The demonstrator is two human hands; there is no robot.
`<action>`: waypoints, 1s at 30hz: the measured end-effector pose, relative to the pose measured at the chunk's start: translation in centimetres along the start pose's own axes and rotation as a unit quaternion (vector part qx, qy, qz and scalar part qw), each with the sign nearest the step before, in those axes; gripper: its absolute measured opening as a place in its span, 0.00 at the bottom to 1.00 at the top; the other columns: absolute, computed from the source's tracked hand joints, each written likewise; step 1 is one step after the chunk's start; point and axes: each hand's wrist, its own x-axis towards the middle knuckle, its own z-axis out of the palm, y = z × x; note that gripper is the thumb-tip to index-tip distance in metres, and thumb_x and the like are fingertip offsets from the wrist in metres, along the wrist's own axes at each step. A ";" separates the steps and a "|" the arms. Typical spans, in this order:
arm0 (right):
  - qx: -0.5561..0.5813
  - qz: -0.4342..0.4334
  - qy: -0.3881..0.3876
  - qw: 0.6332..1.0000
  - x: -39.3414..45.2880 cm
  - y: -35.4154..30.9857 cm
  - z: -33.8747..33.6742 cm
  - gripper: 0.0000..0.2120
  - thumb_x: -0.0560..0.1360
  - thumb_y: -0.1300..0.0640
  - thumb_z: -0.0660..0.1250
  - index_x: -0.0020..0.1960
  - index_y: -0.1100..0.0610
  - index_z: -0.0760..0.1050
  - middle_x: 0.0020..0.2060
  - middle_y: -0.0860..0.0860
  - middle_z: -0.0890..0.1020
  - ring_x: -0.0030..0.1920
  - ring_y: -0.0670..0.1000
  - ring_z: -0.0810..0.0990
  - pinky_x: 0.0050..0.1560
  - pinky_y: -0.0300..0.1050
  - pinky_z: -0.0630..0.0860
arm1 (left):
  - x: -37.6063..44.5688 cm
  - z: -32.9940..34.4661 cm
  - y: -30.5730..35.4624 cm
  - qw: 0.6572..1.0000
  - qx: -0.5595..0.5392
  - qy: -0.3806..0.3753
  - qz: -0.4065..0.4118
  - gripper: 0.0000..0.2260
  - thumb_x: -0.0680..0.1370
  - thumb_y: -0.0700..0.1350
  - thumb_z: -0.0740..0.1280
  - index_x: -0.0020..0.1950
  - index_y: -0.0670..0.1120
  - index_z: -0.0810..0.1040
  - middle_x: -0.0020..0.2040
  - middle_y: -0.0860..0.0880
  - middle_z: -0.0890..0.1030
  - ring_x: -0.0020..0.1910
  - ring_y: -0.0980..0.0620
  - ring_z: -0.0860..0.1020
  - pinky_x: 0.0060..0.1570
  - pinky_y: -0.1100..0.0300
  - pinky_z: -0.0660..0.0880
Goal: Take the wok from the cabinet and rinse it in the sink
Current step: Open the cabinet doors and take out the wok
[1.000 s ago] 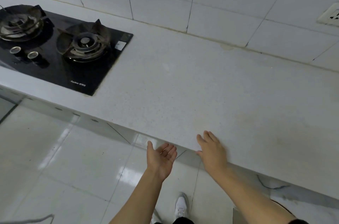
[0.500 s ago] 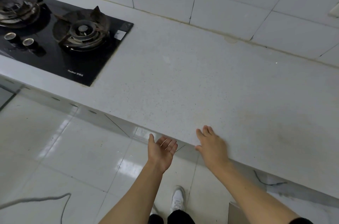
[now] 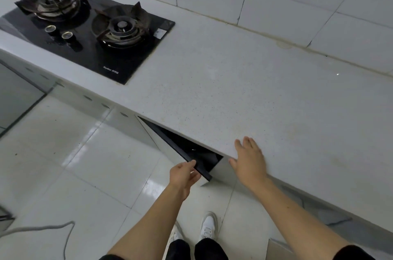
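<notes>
cabinet interior (image 3: 200, 153) dark, contents unreadable, left fingertips hidden behind door (image 3: 170, 142), cable (image 3: 42, 229) cut off at left edge

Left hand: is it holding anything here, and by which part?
The left hand holds the cabinet door by its dark top edge, near the free corner, with the door swung partly open. The right hand holds nothing; it rests flat on the countertop.

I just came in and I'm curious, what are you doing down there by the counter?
A person's left hand grips the top edge of a cabinet door under the countertop, and the door stands partly open. The right hand rests flat on the counter's edge. The inside looks dark, and no wok shows yet.
</notes>
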 end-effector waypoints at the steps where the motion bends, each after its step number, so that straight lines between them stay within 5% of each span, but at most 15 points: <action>1: 0.014 0.003 0.006 1.000 -0.2 -0.2 0.0 0.31 0.79 0.47 0.63 0.76 0.58 0.57 0.76 0.59 0.58 0.77 0.58 0.52 0.75 0.54 0.57 | -0.2 -0.2 -0.2 0.999 0.028 0.015 0.014 0.08 0.74 0.40 0.72 0.45 0.39 0.74 0.43 0.40 0.75 0.40 0.44 0.77 0.45 0.53 0.81; 4: 0.038 -0.004 0.022 0.999 -0.9 -0.7 0.0 0.31 0.79 0.48 0.63 0.76 0.59 0.56 0.76 0.60 0.56 0.77 0.59 0.51 0.75 0.53 0.53 | -0.2 -0.5 -0.9 0.990 0.109 0.068 0.060 0.12 0.72 0.42 0.74 0.38 0.42 0.71 0.36 0.40 0.76 0.35 0.46 0.80 0.42 0.53 0.82; 10: 0.037 -0.106 -0.008 0.994 -2.1 -2.7 0.7 0.33 0.79 0.49 0.62 0.78 0.57 0.51 0.78 0.56 0.51 0.78 0.56 0.48 0.75 0.48 0.48 | -0.6 -1.8 -1.7 0.958 0.228 0.139 0.105 0.12 0.69 0.42 0.76 0.39 0.41 0.72 0.40 0.39 0.82 0.34 0.47 0.83 0.36 0.53 0.82; 16: 0.018 -0.130 -0.041 0.991 -1.8 -5.7 1.2 0.36 0.79 0.47 0.62 0.79 0.53 0.46 0.78 0.56 0.48 0.78 0.58 0.45 0.77 0.54 0.51 | -1.1 -5.2 -2.3 0.921 0.330 0.145 0.148 0.12 0.65 0.44 0.73 0.44 0.46 0.73 0.41 0.47 0.80 0.38 0.50 0.79 0.39 0.51 0.81; 19: -0.006 -0.128 -0.054 0.990 -1.7 -7.4 1.4 0.38 0.79 0.45 0.62 0.79 0.55 0.44 0.78 0.58 0.47 0.78 0.59 0.45 0.77 0.56 0.51 | -1.7 -7.3 -2.4 0.902 0.367 0.139 0.181 0.24 0.66 0.43 0.74 0.59 0.45 0.70 0.51 0.46 0.78 0.45 0.50 0.78 0.47 0.52 0.80; 22: -0.061 -0.112 -0.059 0.990 -1.4 -8.5 1.6 0.42 0.77 0.40 0.61 0.78 0.56 0.42 0.78 0.59 0.47 0.77 0.61 0.46 0.76 0.57 0.52 | -2.2 -9.9 -2.3 0.820 0.465 0.151 0.296 0.47 0.64 0.44 0.76 0.75 0.49 0.51 0.74 0.48 0.57 0.69 0.46 0.63 0.59 0.50 0.75; 25: -0.086 -0.092 -0.071 0.989 -1.1 -9.4 1.5 0.44 0.76 0.38 0.63 0.78 0.58 0.43 0.77 0.60 0.48 0.76 0.63 0.48 0.75 0.56 0.55 | -2.1 -12.3 -2.3 0.694 0.618 0.115 0.351 0.47 0.67 0.44 0.72 0.77 0.46 0.45 0.79 0.47 0.44 0.76 0.44 0.48 0.71 0.51 0.64; 30: -0.080 -0.072 -0.076 0.991 -0.7 -10.4 1.5 0.44 0.74 0.38 0.64 0.77 0.59 0.47 0.76 0.61 0.53 0.75 0.64 0.52 0.74 0.56 0.57 | -1.7 -15.8 -1.9 0.646 0.671 0.082 0.354 0.43 0.72 0.39 0.67 0.78 0.43 0.41 0.79 0.44 0.40 0.77 0.44 0.42 0.75 0.51 0.53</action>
